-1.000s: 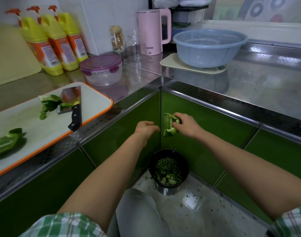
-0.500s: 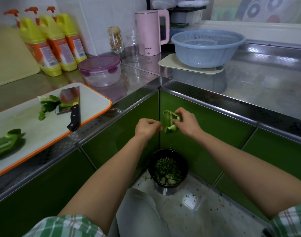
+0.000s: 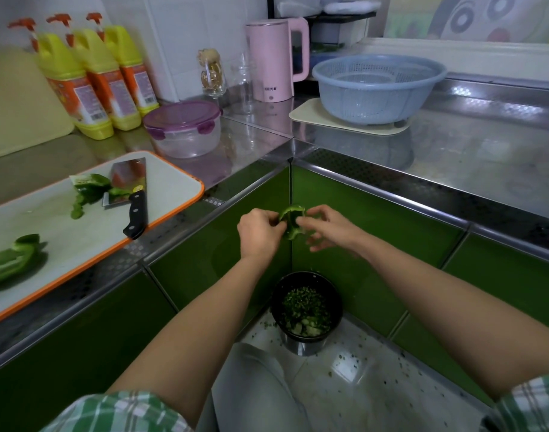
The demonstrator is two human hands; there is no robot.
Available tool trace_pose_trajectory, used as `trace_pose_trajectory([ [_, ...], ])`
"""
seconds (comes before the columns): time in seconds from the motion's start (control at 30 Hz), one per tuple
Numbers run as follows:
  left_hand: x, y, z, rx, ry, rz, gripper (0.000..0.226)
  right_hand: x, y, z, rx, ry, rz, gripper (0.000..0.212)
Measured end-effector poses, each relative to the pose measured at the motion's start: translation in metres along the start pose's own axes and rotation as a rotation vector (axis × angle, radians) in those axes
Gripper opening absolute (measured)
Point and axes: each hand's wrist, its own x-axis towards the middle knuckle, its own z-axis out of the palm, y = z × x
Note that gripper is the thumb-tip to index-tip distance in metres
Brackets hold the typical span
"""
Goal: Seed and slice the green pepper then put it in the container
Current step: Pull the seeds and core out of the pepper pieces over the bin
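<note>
Closer together now, my left hand (image 3: 259,233) and right hand (image 3: 329,229) pinch 1 pepper piece (image 3: 293,222) over the near bin (image 3: 307,286); I judge seeding unfinished, slicing and the far container (image 3: 186,141) untouched.

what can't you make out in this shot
Head view:
1. Seeds left inside the pepper piece: the left hand and right hand cover it.
2. Pepper half on the cutting board: cut off by the left edge.
3. Pepper scraps: partly under the cleaver.
4. Print on the yellow bottles: too small.
</note>
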Motion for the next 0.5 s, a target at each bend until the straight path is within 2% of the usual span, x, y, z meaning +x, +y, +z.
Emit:
trace_pose_trajectory([
  [0.13,-0.003,0.007,0.001,0.005,0.025,0.038,0.009,0.004,0.002,0.01,0.021,-0.013,0.014,0.04],
  [0.2,-0.001,0.009,-0.002,-0.009,0.043,0.0,0.006,0.004,0.006,0.008,0.064,-0.028,-0.019,0.053],
  [0.27,0.003,0.006,-0.005,-0.024,0.044,-0.068,0.008,0.002,0.006,0.003,0.101,-0.031,-0.02,0.054],
  [0.4,0.003,0.002,0.001,-0.241,-0.095,-0.245,0.005,-0.001,-0.002,0.009,0.076,-0.051,0.025,0.043],
  [0.5,-0.001,0.006,0.003,-0.438,-0.202,-0.298,0.007,0.007,-0.005,0.02,-0.043,0.105,-0.033,0.028],
])
